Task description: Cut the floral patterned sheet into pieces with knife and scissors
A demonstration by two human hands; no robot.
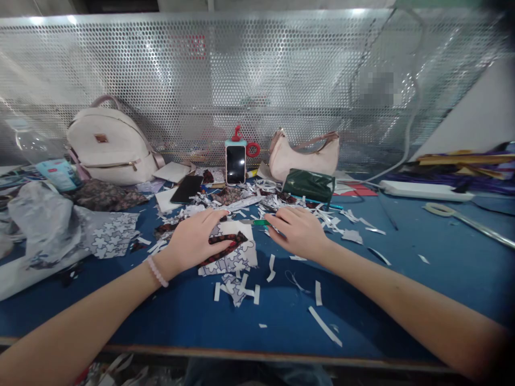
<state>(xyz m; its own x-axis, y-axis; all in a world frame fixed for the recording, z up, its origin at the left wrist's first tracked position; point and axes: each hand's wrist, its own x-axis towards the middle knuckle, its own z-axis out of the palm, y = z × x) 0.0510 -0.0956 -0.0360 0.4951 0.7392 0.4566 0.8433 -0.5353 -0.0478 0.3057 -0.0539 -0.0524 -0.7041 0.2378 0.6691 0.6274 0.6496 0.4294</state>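
Observation:
My left hand (195, 236), with a pink bead bracelet at the wrist, lies over a dark red patterned fabric strip (219, 252). Its thumb presses the strip down, while the fingers reach forward and their undersides are hidden. Under the strip lies a lilac-and-white patterned piece (243, 254) with a white upper part. My right hand (300, 230) is closed round a small green-handled blade tool (260, 222). The thin blade points left, over the white part. A small lilac scrap (234, 289) with white strips lies nearer me.
Fabric scraps and white strips (325, 327) litter the blue table (362, 321). Along the back stand a cream backpack (108, 142), an upright phone (235, 165), a cream handbag (306, 158) and a dark green pouch (309, 185). A tape roll (439, 209) lies right; crumpled fabric (48, 225) lies left.

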